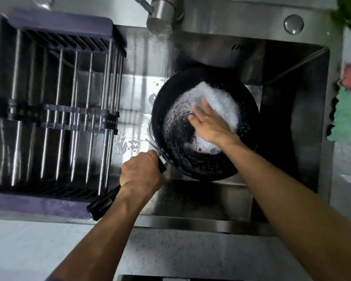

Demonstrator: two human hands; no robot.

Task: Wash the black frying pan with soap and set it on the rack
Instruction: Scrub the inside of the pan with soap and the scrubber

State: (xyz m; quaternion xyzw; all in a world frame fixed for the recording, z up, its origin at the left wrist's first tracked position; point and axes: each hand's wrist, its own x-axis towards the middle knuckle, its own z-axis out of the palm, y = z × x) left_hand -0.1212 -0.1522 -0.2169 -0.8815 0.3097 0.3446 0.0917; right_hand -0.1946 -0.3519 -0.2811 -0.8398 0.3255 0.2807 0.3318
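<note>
I see the black frying pan (205,126) tilted in the sink (292,82), its handle running down-left into my clenched left hand (141,172). My right hand (210,123) presses a soapy white cloth (217,100) inside it, fingers straight. The rack (57,110) lies left, nearer the handle hand.

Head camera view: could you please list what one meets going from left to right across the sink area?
Dish rack → left hand gripping the pan handle → black frying pan → right hand pressing a soapy white cloth → green cloth on the counter.
</note>
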